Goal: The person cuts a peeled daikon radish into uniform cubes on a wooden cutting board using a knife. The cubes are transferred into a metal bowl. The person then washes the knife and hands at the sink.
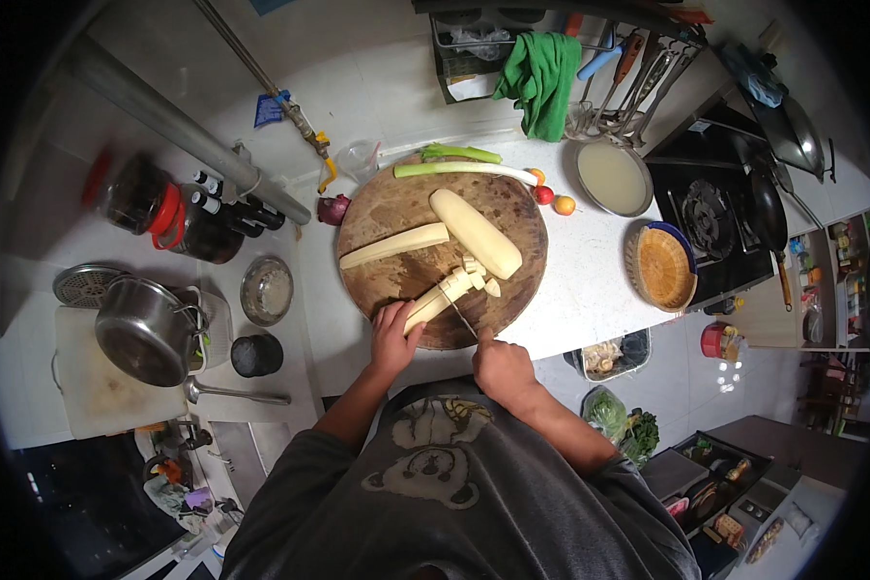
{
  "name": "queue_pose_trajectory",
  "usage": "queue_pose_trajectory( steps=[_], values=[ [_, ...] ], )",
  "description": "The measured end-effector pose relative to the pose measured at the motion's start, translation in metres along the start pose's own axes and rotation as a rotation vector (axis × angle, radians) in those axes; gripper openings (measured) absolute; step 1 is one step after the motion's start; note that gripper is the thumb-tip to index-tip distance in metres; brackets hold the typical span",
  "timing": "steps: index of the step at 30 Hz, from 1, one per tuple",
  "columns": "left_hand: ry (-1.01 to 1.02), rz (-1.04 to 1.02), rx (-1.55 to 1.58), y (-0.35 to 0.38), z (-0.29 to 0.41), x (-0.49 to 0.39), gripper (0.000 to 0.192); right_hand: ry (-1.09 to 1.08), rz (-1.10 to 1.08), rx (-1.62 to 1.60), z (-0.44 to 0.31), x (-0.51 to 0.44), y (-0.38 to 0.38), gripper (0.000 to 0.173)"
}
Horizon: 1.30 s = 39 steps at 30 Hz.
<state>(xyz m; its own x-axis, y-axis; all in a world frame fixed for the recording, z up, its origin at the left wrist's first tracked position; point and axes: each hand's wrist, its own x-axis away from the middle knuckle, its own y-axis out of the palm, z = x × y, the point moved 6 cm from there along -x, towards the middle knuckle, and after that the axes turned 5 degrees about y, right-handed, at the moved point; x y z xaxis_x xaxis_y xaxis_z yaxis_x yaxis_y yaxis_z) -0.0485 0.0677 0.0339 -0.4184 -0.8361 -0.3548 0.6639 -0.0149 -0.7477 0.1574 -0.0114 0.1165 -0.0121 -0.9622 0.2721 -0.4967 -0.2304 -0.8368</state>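
Observation:
A round wooden chopping board (pixel 377 196) lies before me on the white counter. My left hand (pixel 395 337) presses on pale peeled vegetable strips (pixel 429 308) near the board's lower left edge. In my right hand (pixel 504 362) is the handle of a knife (pixel 465 321), whose blade stands edge-on across the strips. Beyond the blade sit several cut chunks (pixel 474 270). A thick peeled piece (pixel 476 233) of the same vegetable, perhaps daikon, rests on the board's right half. Another long cut piece (pixel 395 245) lies to its left.
Along the board's far edge lie a leek (pixel 464 168) and a green stalk (pixel 460 153). A red onion (pixel 333 209) is at left; small red and yellow fruits (pixel 544 195) are at right. A metal bowl of cloudy liquid (pixel 613 177) and a wicker basket (pixel 662 268) stand near the gas stove (pixel 703 210).

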Motion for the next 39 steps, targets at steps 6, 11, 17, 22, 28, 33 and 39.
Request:
queue_pose_trajectory(
  steps=[6,11,17,22,28,33,39],
  values=[
    [0.009,0.012,0.026,0.001,-0.001,-0.001,0.044,0.061,-0.02,0.025,0.006,-0.028,0.036,0.02],
    [0.011,0.033,0.038,-0.001,0.001,-0.003,0.045,0.041,0.009,0.079,0.01,-0.042,0.033,0.014],
    [-0.023,0.085,0.066,-0.011,0.001,0.009,0.044,-0.036,0.131,-0.004,-0.01,-0.003,0.004,0.018],
    [-0.016,0.079,0.074,-0.01,0.0,0.01,0.041,-0.041,0.09,0.087,-0.015,0.006,0.011,0.018],
    [-0.01,0.076,0.079,-0.01,-0.002,0.009,0.039,-0.065,0.096,0.184,-0.018,0.004,0.012,0.015],
    [-0.009,0.058,0.073,-0.008,-0.004,0.008,0.039,-0.023,-0.014,0.18,-0.016,0.0,0.016,0.018],
    [-0.003,0.05,0.067,-0.006,-0.006,0.011,0.039,-0.03,0.004,0.146,-0.003,-0.032,0.043,0.016]
  ],
)
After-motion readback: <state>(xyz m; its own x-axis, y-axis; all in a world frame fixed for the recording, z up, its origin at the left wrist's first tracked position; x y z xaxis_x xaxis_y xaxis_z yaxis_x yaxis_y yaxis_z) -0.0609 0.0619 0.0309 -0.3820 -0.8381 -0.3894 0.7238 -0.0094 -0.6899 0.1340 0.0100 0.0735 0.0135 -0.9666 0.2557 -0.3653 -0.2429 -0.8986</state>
